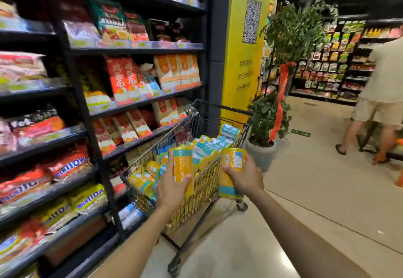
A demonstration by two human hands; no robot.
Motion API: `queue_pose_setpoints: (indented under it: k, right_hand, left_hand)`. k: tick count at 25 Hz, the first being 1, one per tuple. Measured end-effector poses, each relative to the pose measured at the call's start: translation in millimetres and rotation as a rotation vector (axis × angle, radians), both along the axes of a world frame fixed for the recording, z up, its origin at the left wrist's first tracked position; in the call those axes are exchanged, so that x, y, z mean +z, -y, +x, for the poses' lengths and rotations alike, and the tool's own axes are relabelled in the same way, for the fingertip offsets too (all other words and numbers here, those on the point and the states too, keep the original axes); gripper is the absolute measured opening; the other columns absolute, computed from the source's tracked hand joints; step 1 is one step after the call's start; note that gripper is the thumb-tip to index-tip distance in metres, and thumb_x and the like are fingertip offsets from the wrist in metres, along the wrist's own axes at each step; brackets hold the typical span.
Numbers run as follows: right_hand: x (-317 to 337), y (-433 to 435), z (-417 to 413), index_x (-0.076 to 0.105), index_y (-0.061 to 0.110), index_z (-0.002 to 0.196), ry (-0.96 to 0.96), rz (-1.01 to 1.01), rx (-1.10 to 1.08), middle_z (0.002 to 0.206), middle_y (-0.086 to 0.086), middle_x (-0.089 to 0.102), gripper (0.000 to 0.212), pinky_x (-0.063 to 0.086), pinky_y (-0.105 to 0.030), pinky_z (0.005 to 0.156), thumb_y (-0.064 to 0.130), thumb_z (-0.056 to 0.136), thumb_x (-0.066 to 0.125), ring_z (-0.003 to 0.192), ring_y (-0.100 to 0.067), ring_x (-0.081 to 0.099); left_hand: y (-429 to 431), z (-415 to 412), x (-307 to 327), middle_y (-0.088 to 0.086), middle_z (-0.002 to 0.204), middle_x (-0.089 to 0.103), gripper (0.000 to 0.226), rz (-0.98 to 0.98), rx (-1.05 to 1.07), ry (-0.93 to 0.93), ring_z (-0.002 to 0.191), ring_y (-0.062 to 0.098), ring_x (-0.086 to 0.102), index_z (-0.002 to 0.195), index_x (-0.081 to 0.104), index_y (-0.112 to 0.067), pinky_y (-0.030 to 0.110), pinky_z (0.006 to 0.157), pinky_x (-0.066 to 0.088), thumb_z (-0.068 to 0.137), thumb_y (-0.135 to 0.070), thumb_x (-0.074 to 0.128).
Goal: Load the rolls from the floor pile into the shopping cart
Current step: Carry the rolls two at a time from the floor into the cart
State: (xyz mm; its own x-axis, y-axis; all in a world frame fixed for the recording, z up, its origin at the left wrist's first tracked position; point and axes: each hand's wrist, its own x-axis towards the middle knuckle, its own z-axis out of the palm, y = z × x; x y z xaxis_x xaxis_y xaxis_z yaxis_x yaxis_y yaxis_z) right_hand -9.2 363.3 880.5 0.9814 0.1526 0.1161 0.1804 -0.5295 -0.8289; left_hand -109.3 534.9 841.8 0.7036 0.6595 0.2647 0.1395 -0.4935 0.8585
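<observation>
- My left grip [172,188] clamps a yellow roll [182,164] at the heaped cart [209,187].
- My right grip [246,177] clamps a second roll [232,168] beside it.

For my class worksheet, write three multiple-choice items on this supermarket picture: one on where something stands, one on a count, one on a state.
1. What stands just right of the shopping cart?
A. a freezer chest
B. a ladder
C. a potted plant

2. How many items does the person hold?
A. none
B. two
C. four

3. What is the cart's state?
A. loaded with a heap of rolls
B. empty
C. tipped on its side

Answers:
1 C, the plant's pot sits on the floor by the cart's right side.
2 B, the left hand grips a yellow roll and the right hand grips a second roll.
3 A, yellow and blue rolls fill the upright basket.
</observation>
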Motion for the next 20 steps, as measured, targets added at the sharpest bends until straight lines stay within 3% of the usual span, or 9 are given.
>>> queue_pose_setpoints:
  k: [6,9,12,14,20]
  right_hand:
    - [-25.1,-115.3,86.6,0.037,0.019,0.141,-0.018,-0.045,0.322,0.135,-0.005,0.055,0.083,0.046,-0.044,0.097,0.063,0.076,0.066,0.124,-0.030,0.050]
    - [-41.2,-180.7,129.1,0.032,0.017,0.145,-0.034,-0.095,0.417,0.137,-0.006,0.053,0.084,0.044,-0.042,0.099,0.058,0.080,0.066,0.126,-0.030,0.048]
    - [-53.1,-239.3,165.3,0.031,0.018,0.145,-0.046,-0.124,0.511,0.136,-0.007,0.054,0.086,0.047,-0.042,0.095,0.059,0.078,0.067,0.122,-0.030,0.051]
    - [-55.5,-266.7,185.8,0.035,0.017,0.142,-0.038,-0.137,0.543,0.129,-0.007,0.058,0.084,0.049,-0.039,0.088,0.059,0.077,0.067,0.117,-0.030,0.055]
    - [-76.8,-345.5,243.5,0.046,0.014,0.130,-0.033,-0.269,0.687,0.116,-0.007,0.064,0.070,0.050,-0.039,0.083,0.056,0.079,0.068,0.108,-0.030,0.059]
  left_hand:
    - [-77.0,51.0,-15.5,-0.007,0.099,0.054,0.086,-0.063,0.229,-0.007,0.092,0.020,0.060,0.150,0.008,-0.039,0.030,0.073,0.041,0.087,-0.035,0.067]
    - [-126.4,83.3,-30.0,-0.010,0.103,0.049,0.087,-0.078,0.332,-0.025,0.086,0.011,0.051,0.151,0.009,-0.035,0.026,0.072,0.038,0.087,-0.035,0.067]
    - [-173.3,113.5,-46.8,0.000,0.126,0.059,0.088,-0.103,0.402,-0.066,0.101,0.021,0.060,0.151,0.008,-0.037,0.032,0.082,0.048,0.086,-0.037,0.068]
    - [-195.9,131.3,-53.8,0.004,0.139,0.052,0.089,-0.134,0.429,-0.105,0.117,0.027,0.056,0.152,0.008,-0.036,0.037,0.091,0.047,0.086,-0.039,0.067]
    - [-245.0,179.7,-88.7,0.004,0.149,0.041,0.091,-0.253,0.498,-0.151,0.132,0.026,0.044,0.152,0.009,-0.034,0.042,0.105,0.040,0.085,-0.035,0.070]
